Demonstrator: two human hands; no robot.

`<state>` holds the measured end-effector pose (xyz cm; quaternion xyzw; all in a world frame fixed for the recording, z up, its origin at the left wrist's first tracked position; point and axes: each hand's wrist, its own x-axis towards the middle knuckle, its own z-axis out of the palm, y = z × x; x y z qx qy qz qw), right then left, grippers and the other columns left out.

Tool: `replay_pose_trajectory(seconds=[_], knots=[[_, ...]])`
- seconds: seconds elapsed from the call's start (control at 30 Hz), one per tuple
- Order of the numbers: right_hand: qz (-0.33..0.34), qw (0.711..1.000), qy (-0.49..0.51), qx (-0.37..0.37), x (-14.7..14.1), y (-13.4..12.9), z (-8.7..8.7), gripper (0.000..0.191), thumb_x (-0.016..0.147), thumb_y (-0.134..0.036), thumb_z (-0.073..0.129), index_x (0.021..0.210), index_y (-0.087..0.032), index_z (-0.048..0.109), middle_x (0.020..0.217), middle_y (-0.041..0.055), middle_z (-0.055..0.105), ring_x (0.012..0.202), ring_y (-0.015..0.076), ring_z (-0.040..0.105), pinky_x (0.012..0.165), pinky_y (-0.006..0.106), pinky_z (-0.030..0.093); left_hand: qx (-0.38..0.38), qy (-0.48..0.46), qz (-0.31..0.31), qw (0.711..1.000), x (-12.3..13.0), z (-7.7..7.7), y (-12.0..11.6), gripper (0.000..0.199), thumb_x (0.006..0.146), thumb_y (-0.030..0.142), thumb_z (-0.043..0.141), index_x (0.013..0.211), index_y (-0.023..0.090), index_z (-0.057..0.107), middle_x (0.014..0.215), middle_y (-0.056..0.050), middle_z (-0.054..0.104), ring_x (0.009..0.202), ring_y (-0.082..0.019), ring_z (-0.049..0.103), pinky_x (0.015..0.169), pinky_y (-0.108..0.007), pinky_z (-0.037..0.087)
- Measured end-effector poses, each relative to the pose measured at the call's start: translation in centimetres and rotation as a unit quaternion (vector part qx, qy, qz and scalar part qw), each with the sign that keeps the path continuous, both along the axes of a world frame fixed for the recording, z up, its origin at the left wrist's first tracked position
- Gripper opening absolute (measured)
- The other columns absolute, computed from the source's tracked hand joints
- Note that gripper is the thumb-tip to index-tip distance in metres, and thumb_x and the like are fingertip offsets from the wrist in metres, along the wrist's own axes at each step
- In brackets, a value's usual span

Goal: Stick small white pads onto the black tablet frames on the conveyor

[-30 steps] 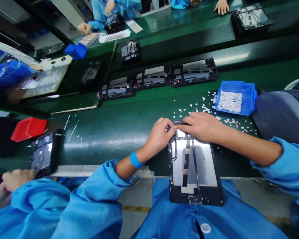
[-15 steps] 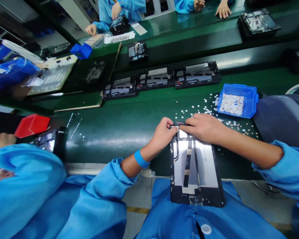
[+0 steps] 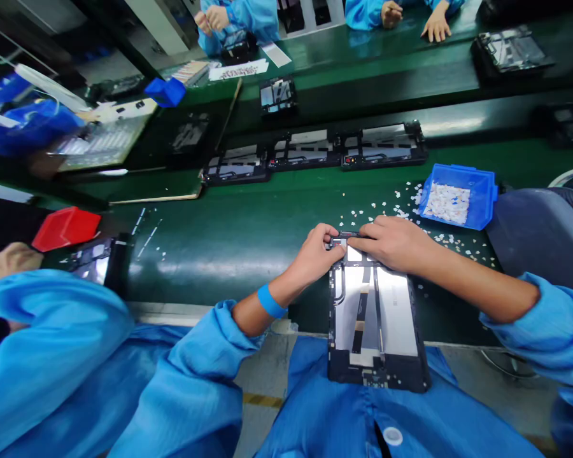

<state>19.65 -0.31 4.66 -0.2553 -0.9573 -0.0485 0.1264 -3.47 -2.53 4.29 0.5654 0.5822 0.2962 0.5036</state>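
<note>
Left hand [image 3: 314, 257] pinching a corner, right hand [image 3: 395, 242] bent over the top, grip hidden, that device [image 3: 397, 312] looks stiff yet fragile, best held by its rim [image 3: 332, 337].

Co-worker's hand [image 3: 203, 23] across the way: off the strips [image 3: 191, 72], now up by its pair. Neighbour's hand [image 3: 14, 259], left: raised nearer red bin [image 3: 67, 228]. Dark device [image 3: 570, 124] come into view, right edge.

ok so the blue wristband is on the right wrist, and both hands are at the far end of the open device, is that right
Not quite: the blue wristband is on the left wrist, as the head view shows. Both hands are indeed at the far end of the open device.
</note>
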Motion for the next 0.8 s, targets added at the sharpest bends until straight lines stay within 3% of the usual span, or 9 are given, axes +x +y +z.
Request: replay_pose_trajectory(seconds=[0.13,0.23,0.3,0.4,0.5,0.57,0.63,0.7,0.8], knots=[[0.004,1.0,0.002,0.002,-0.4,0.4,0.1,0.031,0.104,-0.02,0.051,0.127,-0.023,0.073,0.093,0.0074,0.07,0.079,0.0211,0.049,0.066,0.034,0.03,-0.028,0.012,-0.011,0.999,-0.1,0.0,0.4,0.03,0.08,0.016,0.069,0.107,0.02,0.056,0.086,0.003,0.052,0.074,-0.012,0.05,0.064,-0.025,0.039],[-0.028,0.998,0.049,-0.02,0.9,-0.8,0.7,0.034,0.107,-0.023,0.046,0.125,-0.022,0.074,0.102,0.0087,0.075,0.082,0.0217,0.058,0.072,0.035,0.04,0.015,0.064,-0.01,0.998,-1.0,0.3,-0.8,0.042,0.083,0.022,0.07,0.123,0.017,0.058,0.099,-0.003,0.056,0.083,-0.015,0.054,0.075,-0.029,0.046],[-0.119,0.984,0.119,-0.054,2.8,-3.1,0.8,0.038,0.108,-0.025,0.042,0.129,-0.019,0.072,0.111,0.0108,0.077,0.09,0.0235,0.065,0.08,0.037,0.047,0.05,0.098,0.008,0.994,-2.1,0.3,-3.2,0.05,0.091,0.031,0.064,0.138,0.016,0.054,0.114,-0.009,0.058,0.096,-0.02,0.057,0.091,-0.037,0.05],[-0.283,0.93,0.175,-0.158,5.7,-8.6,0.4,0.04,0.108,-0.037,0.044,0.132,-0.018,0.071,0.119,0.0136,0.076,0.103,0.0287,0.071,0.088,0.042,0.054,0.049,0.106,-0.018,0.993,-3.2,0.0,-8.3,0.058,0.099,0.036,0.053,0.153,0.018,0.045,0.133,-0.015,0.055,0.114,-0.025,0.058,0.107,-0.046,0.048],[-0.29,0.889,0.148,-0.323,6.5,-13.7,0.0,0.049,0.104,-0.05,0.049,0.141,-0.021,0.064,0.128,0.013,0.074,0.109,0.0319,0.072,0.09,0.045,0.057,0.074,0.087,-0.087,0.99,-2.5,-0.5,-12.7,0.065,0.1,0.035,0.053,0.162,0.024,0.036,0.153,-0.015,0.048,0.14,-0.031,0.047,0.122,-0.051,0.038],[-0.281,0.865,0.149,-0.387,5.7,-15.5,0.0,0.057,0.103,-0.053,0.051,0.152,-0.024,0.054,0.127,0.012,0.074,0.104,0.0308,0.073,0.086,0.044,0.059,0.093,0.073,-0.082,0.99,-1.5,-0.6,-14.2,0.072,0.101,0.036,0.054,0.167,0.024,0.027,0.165,-0.015,0.039,0.153,-0.033,0.035,0.13,-0.053,0.028],[-0.276,0.853,0.171,-0.409,4.2,-15.6,0.6,0.062,0.102,-0.053,0.052,0.157,-0.025,0.048,0.116,0.0108,0.075,0.09,0.0277,0.073,0.076,0.041,0.059,0.088,0.039,-0.046,0.994,-1.3,-0.4,-14.2,0.078,0.102,0.039,0.053,0.17,0.023,0.017,0.173,-0.013,0.028,0.16,-0.032,0.026,0.133,-0.052,0.022],[-0.246,0.85,0.197,-0.422,2.1,-13.7,1.8,0.063,0.101,-0.051,0.053,0.157,-0.024,0.047,0.106,0.0091,0.075,0.08,0.0247,0.07,0.07,0.038,0.058,0.075,-0.021,0.008,0.997,-3.0,0.4,-12.9,0.08,0.102,0.043,0.053,0.17,0.022,0.017,0.176,-0.009,0.024,0.162,-0.031,0.025,0.134,-0.048,0.022],[-0.181,0.851,0.223,-0.439,-0.8,-7.1,4.2,0.056,0.098,-0.045,0.06,0.15,-0.024,0.057,0.106,0.0075,0.077,0.087,0.0241,0.071,0.08,0.037,0.058,0.07,-0.09,0.126,0.986,-9.1,2.7,-9.4,0.082,0.092,0.044,0.068,0.164,0.021,0.038,0.17,-0.007,0.038,0.155,-0.032,0.039,0.13,-0.041,0.033]])
